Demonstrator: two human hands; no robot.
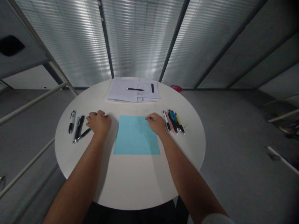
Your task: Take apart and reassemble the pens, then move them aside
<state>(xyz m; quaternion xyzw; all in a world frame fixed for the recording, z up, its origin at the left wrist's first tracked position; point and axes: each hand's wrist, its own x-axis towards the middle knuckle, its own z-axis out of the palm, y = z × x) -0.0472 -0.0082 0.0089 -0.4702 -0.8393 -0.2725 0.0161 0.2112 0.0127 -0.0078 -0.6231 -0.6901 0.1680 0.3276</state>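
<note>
A light blue sheet of paper [135, 137] lies in the middle of the round white table. My right hand [157, 123] is over its upper right corner, fingers pinched together. A small dark bit shows between them, too little to name. My left hand [100, 123] rests left of the sheet, with its fingers bent and apart. Beside it a dark pen [84, 133] lies slanted, its upper end close to the hand; whether they touch I cannot tell. Further left are black pens [79, 127] and a white-and-black pen [72, 121]. Several colored pens [173, 121] lie right of my right hand.
Stacked printed papers [122, 90] lie at the table's [135, 183] far side, with a black pen [135, 89] on top. Behind stands a ribbed translucent wall [137, 40]. A pink-red object [177, 88] is beyond the far edge. White metal bars [32, 102] stand at left.
</note>
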